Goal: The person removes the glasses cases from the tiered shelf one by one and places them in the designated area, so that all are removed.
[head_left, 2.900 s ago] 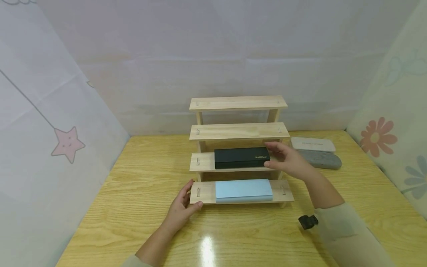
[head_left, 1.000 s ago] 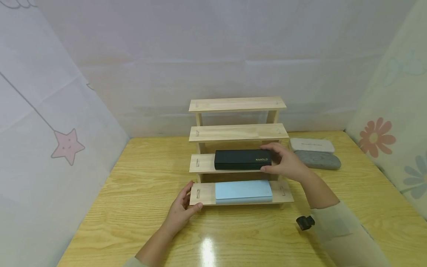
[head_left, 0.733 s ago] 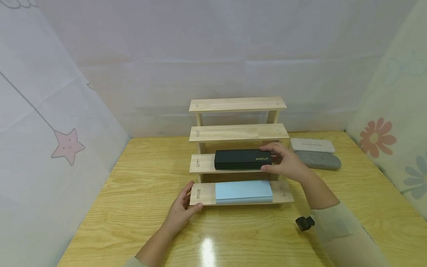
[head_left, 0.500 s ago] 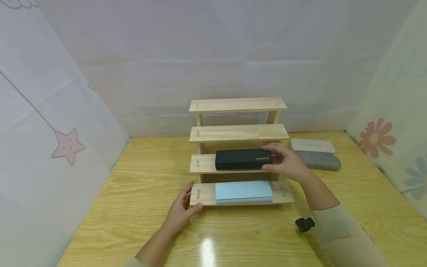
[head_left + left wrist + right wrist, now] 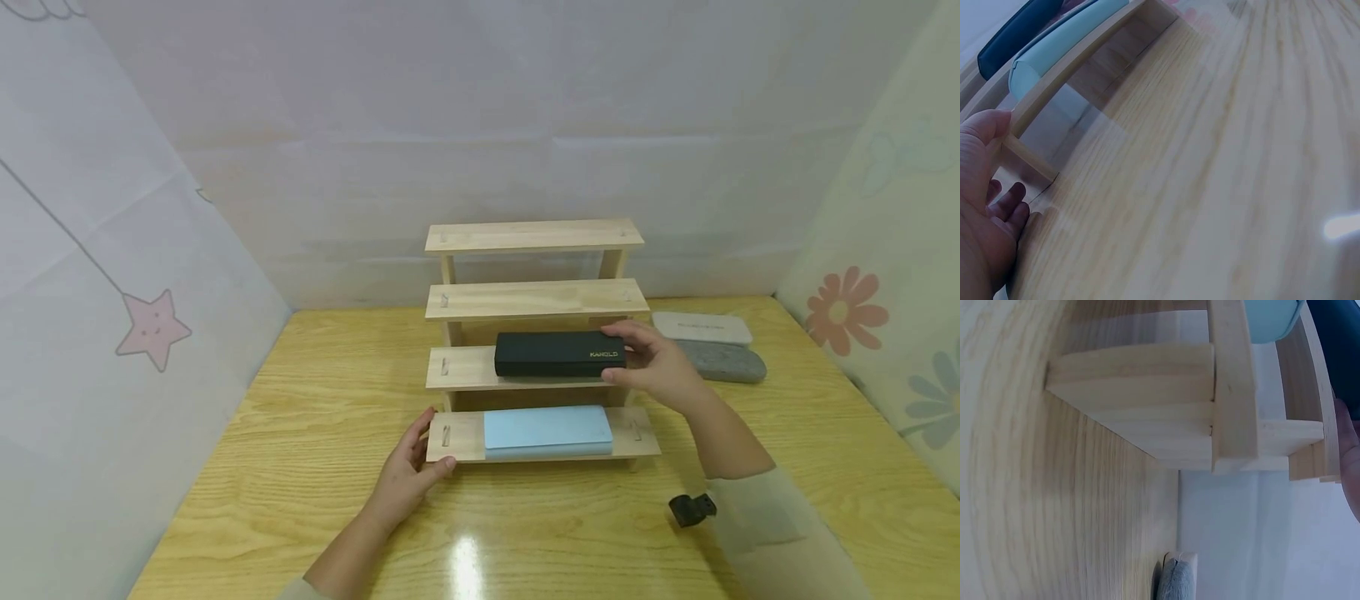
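My right hand (image 5: 660, 367) pinches the right end of a black glasses case (image 5: 558, 353) with gold lettering, thumb in front and fingers behind. The case lies lengthwise at the second step from the bottom of a stepped wooden rack (image 5: 536, 300), nearer its right end. My left hand (image 5: 405, 475) holds the left end of the bottom step, its thumb on the front edge. A light blue glasses case (image 5: 547, 429) rests mid-step there. In the left wrist view the left thumb (image 5: 988, 125) sits against the wooden board, other fingers curled below.
Right of the rack, on the wood-grain table (image 5: 300, 433), lie a whitish case (image 5: 705, 327) and a grey case (image 5: 723, 362) side by side. The two upper steps carry nothing. Patterned cloth walls stand behind and on both sides.
The black glasses case has shifted a little right and slightly up in the head view, together with my right hand. My left hand and the light blue case have stayed put.
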### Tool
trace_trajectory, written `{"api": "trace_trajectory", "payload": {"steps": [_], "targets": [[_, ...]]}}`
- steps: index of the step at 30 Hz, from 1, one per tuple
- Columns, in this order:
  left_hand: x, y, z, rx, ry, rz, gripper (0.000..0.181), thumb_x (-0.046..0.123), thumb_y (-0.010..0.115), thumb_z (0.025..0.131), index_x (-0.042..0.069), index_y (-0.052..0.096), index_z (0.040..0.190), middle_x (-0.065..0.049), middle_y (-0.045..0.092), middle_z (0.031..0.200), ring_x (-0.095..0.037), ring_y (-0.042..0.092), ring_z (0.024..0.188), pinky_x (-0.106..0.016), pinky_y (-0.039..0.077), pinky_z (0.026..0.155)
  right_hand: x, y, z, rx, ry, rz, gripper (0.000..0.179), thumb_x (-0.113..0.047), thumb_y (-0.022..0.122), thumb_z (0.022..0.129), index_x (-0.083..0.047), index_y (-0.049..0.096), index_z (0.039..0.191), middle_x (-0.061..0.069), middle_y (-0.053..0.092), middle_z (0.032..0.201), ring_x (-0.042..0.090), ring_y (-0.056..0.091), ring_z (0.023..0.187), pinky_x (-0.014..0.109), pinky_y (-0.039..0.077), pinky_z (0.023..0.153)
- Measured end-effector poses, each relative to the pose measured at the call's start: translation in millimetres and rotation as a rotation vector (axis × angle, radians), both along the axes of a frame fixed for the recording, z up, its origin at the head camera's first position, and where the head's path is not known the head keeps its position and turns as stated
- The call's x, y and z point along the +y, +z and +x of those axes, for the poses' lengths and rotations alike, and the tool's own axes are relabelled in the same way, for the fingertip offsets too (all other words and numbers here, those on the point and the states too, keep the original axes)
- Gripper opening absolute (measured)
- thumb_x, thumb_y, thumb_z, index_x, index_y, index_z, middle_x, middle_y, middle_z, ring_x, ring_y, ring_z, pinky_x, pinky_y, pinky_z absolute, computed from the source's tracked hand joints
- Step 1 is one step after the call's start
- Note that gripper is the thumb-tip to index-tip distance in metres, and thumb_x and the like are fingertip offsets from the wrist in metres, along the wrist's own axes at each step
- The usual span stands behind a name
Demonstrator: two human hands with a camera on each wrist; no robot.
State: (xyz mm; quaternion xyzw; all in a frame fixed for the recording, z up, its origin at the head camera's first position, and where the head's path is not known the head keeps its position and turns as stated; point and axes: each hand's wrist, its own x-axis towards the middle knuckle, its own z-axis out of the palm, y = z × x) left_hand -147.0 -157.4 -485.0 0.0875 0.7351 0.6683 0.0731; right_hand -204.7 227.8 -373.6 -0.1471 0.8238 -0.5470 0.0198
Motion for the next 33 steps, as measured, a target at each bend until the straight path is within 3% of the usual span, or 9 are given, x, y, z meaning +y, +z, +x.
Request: {"api": "trace_trajectory", "payload": {"steps": [10,17,21,25,33], "targets": [[-0.4,-0.3,-0.9,-0.003,-0.008,0.007,0.084,0.009,0.071,0.089,0.011,0.021,0.156,-0.018,0.033,0.157,-0.039,0.039,0.140,-0.018,0.047,0.094,16.4,9.0,8.4,0.030,-0.046,-0.017,0.065,-0.013,0.077,0.085,-0.002,0.047,0.141,0.009,0.038,0.145,-0.005,0.056,0.109,0.015,0.052,0.085],[0.2,0.9,-1.4,0.008,-0.006,-0.001,0.084,0.010,0.072,0.089,0.012,0.022,0.156,-0.018,0.034,0.156,-0.039,0.039,0.140,-0.016,0.047,0.094,30.9,10.3,11.6,0.084,-0.093,0.007,0.061,-0.010,0.075,0.086,-0.003,0.048,0.141,-0.011,0.045,0.131,-0.005,0.057,0.104,0.016,0.054,0.079],[0.6,1.5,-1.5,0.005,-0.012,0.005,0.084,0.010,0.071,0.089,0.011,0.022,0.156,-0.017,0.032,0.157,-0.039,0.038,0.141,-0.017,0.046,0.095,39.5,10.9,17.0,0.095,-0.086,-0.032,0.057,-0.006,0.073,0.087,-0.008,0.051,0.140,-0.018,0.046,0.128,-0.006,0.057,0.104,0.016,0.054,0.077],[0.4,1.2,-1.3,0.001,-0.011,0.007,0.084,0.009,0.071,0.089,0.012,0.022,0.156,-0.017,0.032,0.158,-0.038,0.037,0.141,-0.018,0.046,0.096,48.3,11.0,21.5,0.123,-0.063,-0.074,0.056,0.001,0.070,0.087,-0.013,0.053,0.138,-0.019,0.052,0.124,-0.004,0.060,0.101,0.017,0.054,0.074],[0.3,0.6,0.2,0.002,0.003,-0.026,0.083,0.011,0.072,0.089,0.012,0.023,0.156,-0.014,0.032,0.158,-0.037,0.038,0.141,-0.018,0.045,0.098,64.8,11.5,29.3,0.169,-0.110,-0.051,0.056,0.004,0.070,0.086,-0.018,0.056,0.135,-0.021,0.058,0.115,-0.005,0.062,0.096,0.015,0.053,0.072]]}}
